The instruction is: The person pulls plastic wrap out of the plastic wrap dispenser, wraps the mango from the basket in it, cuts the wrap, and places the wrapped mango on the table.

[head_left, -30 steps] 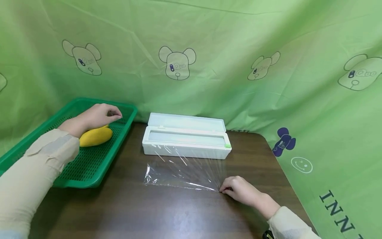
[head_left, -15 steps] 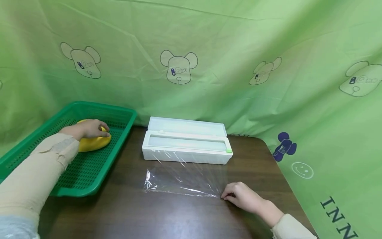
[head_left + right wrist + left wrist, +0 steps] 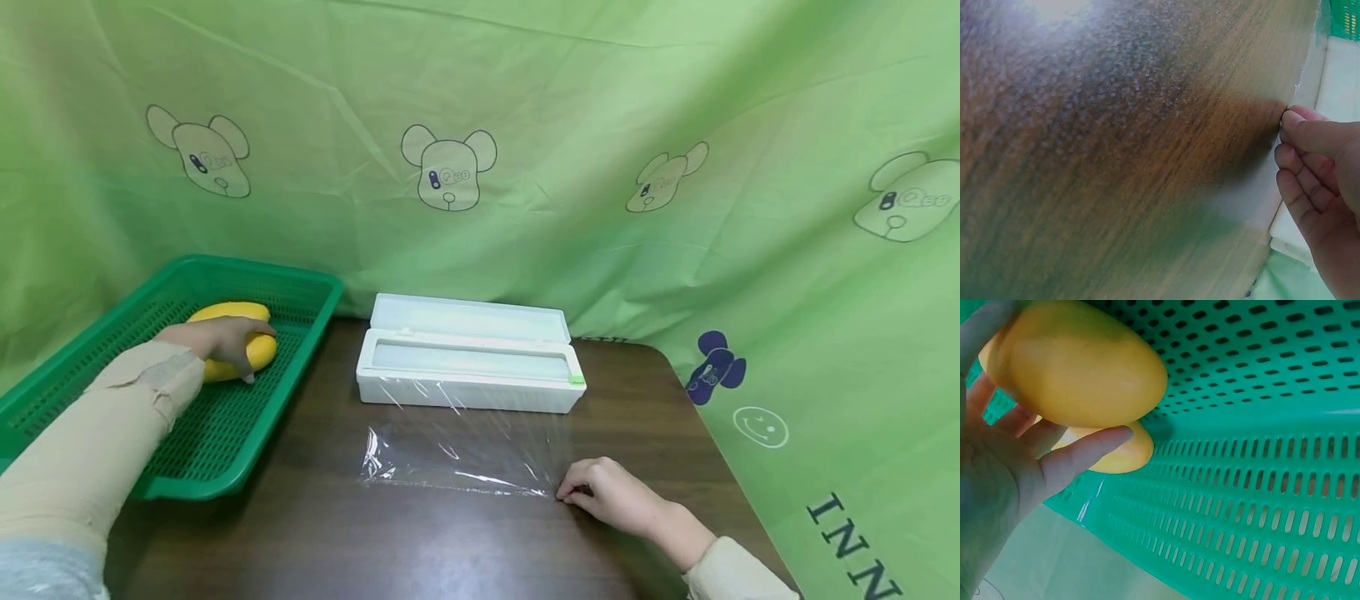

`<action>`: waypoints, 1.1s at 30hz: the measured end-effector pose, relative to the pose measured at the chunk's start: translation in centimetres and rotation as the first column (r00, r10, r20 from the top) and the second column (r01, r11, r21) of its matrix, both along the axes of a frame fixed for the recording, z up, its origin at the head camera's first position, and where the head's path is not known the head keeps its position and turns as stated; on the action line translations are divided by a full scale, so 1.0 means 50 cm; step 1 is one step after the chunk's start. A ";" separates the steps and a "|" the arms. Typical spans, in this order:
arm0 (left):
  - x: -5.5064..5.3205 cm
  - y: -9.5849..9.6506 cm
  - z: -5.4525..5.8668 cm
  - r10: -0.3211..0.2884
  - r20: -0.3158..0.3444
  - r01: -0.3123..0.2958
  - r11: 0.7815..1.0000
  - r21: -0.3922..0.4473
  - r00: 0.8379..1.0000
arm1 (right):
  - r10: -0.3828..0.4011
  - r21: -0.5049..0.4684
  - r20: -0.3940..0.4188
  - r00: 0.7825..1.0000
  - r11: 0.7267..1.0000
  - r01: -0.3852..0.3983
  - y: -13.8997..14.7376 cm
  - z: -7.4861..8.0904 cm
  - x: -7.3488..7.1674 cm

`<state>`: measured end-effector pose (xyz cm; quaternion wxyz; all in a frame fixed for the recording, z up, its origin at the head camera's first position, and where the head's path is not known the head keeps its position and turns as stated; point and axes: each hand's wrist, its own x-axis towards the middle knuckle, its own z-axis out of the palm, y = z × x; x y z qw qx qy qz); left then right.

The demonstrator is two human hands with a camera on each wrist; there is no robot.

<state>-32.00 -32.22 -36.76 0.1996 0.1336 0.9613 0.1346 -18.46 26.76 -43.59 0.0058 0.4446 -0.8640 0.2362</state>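
Two smooth yellow mangoes lie in the green plastic basket (image 3: pixel 247 433) on the left. My left hand (image 3: pixel 221 340) reaches in and grips the nearer mango (image 3: pixel 261 352), with fingers and thumb around it; the farther mango (image 3: pixel 232 311) lies just behind. Close up in the left wrist view, the held mango (image 3: pixel 1085 369) covers part of the fingers, and my thumb crosses in front of the other mango (image 3: pixel 1125 453). On the table, my right hand (image 3: pixel 615 496) pinches the near right corner of a clear sheet of cling film (image 3: pixel 465 454) between thumb and forefinger.
The film runs out of a white cling film box (image 3: pixel 468 393) with its lid raised and a small green piece at its right end. Brown wooden table (image 3: pixel 420 542) lies in front. A green printed curtain (image 3: pixel 540 242) hangs behind and at the right.
My left hand has come down in the basket and closed around the nearer mango. The right hand keeps its pinch on the film corner. The head view has shifted slightly.
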 end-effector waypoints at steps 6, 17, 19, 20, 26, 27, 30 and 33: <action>0.012 0.000 -0.002 -0.019 -0.017 0.019 1.000 -0.014 1.000 | 0.010 -0.002 0.011 1.000 1.000 -0.010 0.004 0.000 0.002; 0.029 0.009 0.026 -0.037 -0.140 0.049 0.995 0.082 0.989 | -0.004 0.021 0.000 1.000 1.000 0.004 0.005 -0.004 0.000; 0.034 0.012 0.040 -0.034 -0.161 0.051 0.993 0.103 0.986 | -0.003 0.022 -0.005 1.000 1.000 0.003 0.005 -0.004 0.000; 0.035 0.014 0.049 -0.032 -0.172 0.052 0.992 0.113 0.985 | -0.004 0.021 -0.008 1.000 1.000 0.004 0.005 -0.006 0.001; 0.048 0.034 0.105 -0.023 -0.255 0.062 0.987 0.146 0.967 | -0.004 0.005 -0.017 1.000 1.000 0.005 0.007 -0.008 -0.003; 0.053 0.040 0.113 -0.018 -0.270 0.061 0.987 0.150 0.963 | -0.001 0.003 -0.023 1.000 1.000 0.001 0.007 -0.007 -0.004; 0.069 0.062 0.138 -0.007 -0.311 0.058 0.986 0.155 0.950 | 0.004 0.004 -0.037 0.999 1.000 -0.004 0.003 -0.008 -0.007; 0.086 0.091 0.162 0.010 -0.343 0.046 0.986 0.157 0.939 | 0.000 0.008 -0.041 0.999 1.000 0.000 -0.006 -0.008 -0.011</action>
